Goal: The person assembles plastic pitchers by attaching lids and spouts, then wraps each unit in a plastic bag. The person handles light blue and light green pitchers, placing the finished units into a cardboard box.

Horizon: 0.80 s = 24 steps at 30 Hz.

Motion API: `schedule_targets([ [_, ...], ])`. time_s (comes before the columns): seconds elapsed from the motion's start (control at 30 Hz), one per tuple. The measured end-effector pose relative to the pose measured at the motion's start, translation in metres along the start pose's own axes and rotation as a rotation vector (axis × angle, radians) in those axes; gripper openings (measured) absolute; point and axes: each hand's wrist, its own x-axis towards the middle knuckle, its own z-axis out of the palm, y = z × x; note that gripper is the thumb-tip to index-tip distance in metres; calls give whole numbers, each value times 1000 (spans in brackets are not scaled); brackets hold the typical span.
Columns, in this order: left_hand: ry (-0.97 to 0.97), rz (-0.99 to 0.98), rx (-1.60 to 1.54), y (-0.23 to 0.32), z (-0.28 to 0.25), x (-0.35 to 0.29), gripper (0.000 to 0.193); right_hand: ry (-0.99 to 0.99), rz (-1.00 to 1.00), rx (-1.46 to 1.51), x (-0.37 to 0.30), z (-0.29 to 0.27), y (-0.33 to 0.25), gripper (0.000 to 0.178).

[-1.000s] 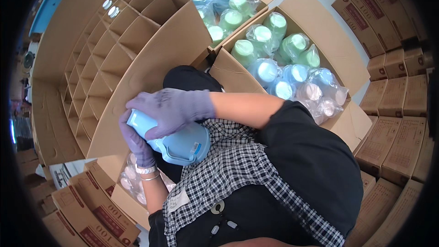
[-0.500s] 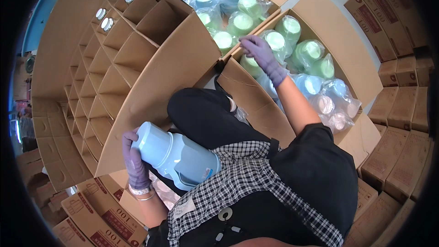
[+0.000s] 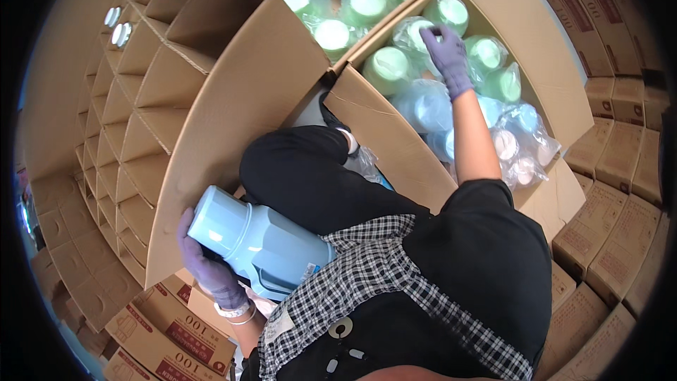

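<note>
A light blue plastic thermos jug with a side handle lies tilted across my lap. My left hand, in a purple glove, is wrapped round its narrower end from the left and below. Reaching out over the open carton on the right is my right hand, also gloved, with its fingers curled in above a green jug in a clear bag. Whether anything is between those fingers I cannot make out. Around it sit more bagged green jugs, with blue bagged ones and pale pink bagged ones nearer me.
A large carton with cardboard dividers stands on the left, a few white-topped items in its cells. Another carton of bagged jugs is at the back. Stacked closed boxes line the right side; more boxes lie lower left.
My right hand has moved to the right, from the carton's near left corner to over the green jugs. My left hand still holds the blue thermos jug, while the whole view has shifted slightly.
</note>
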Motion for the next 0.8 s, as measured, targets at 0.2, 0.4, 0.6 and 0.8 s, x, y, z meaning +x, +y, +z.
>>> schedule_targets([
  [0.2, -281, -1, -248, 1, 0, 21, 69, -566, 253, -405, -93, -42, 52, 106],
  [0.4, -718, -12, -953, -33, 6, 41, 62, -458, 139, -360, -77, -19, 28, 104],
  [0.6, -528, -40, -825, -54, 22, 38, 69, -304, -85, -598, -67, 64, -14, 65],
  [0.8, -311, 16, -431, -63, -16, 28, 71, -885, -366, -240, -17, -55, -155, 36],
])
